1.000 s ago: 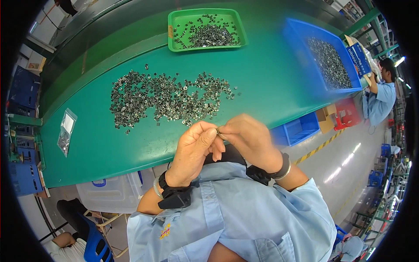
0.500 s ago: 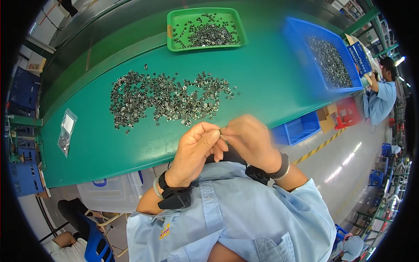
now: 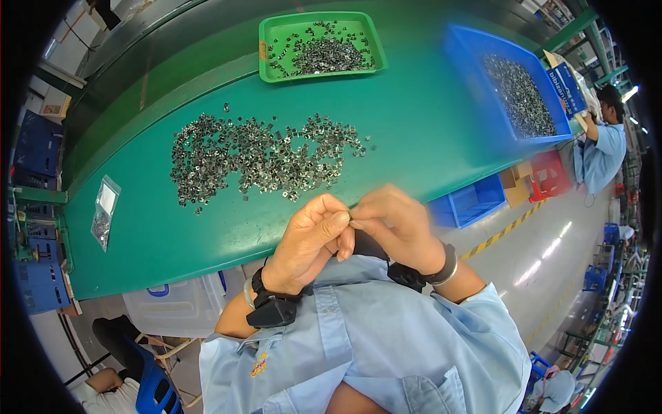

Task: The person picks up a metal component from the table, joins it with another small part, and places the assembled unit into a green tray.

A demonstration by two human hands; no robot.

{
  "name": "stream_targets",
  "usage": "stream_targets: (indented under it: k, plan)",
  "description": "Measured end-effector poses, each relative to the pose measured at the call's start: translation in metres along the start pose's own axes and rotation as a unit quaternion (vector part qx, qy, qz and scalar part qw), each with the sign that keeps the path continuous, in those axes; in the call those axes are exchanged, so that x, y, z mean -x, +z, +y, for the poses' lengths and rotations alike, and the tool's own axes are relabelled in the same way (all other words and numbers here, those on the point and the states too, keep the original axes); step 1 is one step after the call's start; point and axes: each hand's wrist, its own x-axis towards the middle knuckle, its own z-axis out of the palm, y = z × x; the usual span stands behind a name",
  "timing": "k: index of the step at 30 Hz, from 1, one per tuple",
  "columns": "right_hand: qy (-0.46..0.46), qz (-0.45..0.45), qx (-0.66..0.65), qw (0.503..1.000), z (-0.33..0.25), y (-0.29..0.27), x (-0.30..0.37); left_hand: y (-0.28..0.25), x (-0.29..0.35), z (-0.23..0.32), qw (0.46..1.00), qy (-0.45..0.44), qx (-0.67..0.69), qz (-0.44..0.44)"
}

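Note:
My left hand [image 3: 309, 238] and my right hand [image 3: 398, 224] meet fingertip to fingertip in front of my chest, over the near edge of the green table. Both are closed in a pinch. Between the tips is something tiny and dark, mostly hidden by the fingers and too small to name. Just beyond my hands, a loose spread of small shiny metal pieces [image 3: 276, 157] lies on the tabletop [image 3: 407, 124]. More such pieces fill part of a green tray [image 3: 266, 48] at the far side.
A blue bin [image 3: 476, 76] of small metal pieces stands at the right. On the left lies a clear zip bag [image 3: 103, 214]. Below the table are an empty-looking blue crate [image 3: 476, 203] and a translucent box [image 3: 176, 307]. One co-worker [image 3: 601, 152] stands far right; another sits lower left.
My hands stay pinched together at nearly the same spot, with slight finger movement. The table's contents appear shifted a little to the left as the view moves.

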Motion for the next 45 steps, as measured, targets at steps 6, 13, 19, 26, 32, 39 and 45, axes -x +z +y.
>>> stream_targets:
  k: [6, 13, 19, 26, 32, 39, 45]
  plan:
    - [-0.006, -0.011, 0.012, 1.0, 0.005, -0.004, 0.0, 0.006, -0.001, 0.003, 0.999, -0.012, -0.042, 0.027]
    - [0.0, 0.004, -0.048, 0.999, 0.002, -0.003, 0.001, 0.005, 0.0, -0.004, 0.996, -0.001, 0.079, -0.044]
    - [-0.016, -0.012, -0.046, 0.999, 0.0, -0.003, 0.0, 0.001, -0.001, -0.006, 0.991, 0.002, 0.105, -0.077]
    - [0.011, -0.034, -0.034, 0.999, 0.003, -0.001, 0.002, 0.001, 0.002, 0.004, 0.999, -0.012, -0.033, -0.002]
    - [0.027, -0.035, -0.055, 0.997, 0.004, 0.0, 0.001, 0.001, 0.005, 0.004, 0.999, -0.018, 0.027, -0.024]
    - [0.061, -0.026, -0.081, 0.995, 0.006, 0.002, 0.002, 0.0, 0.004, 0.005, 0.999, -0.022, 0.023, -0.023]
    - [0.048, -0.037, -0.053, 0.997, 0.019, -0.006, -0.02, 0.002, -0.002, 0.009, 1.0, 0.003, 0.016, 0.018]
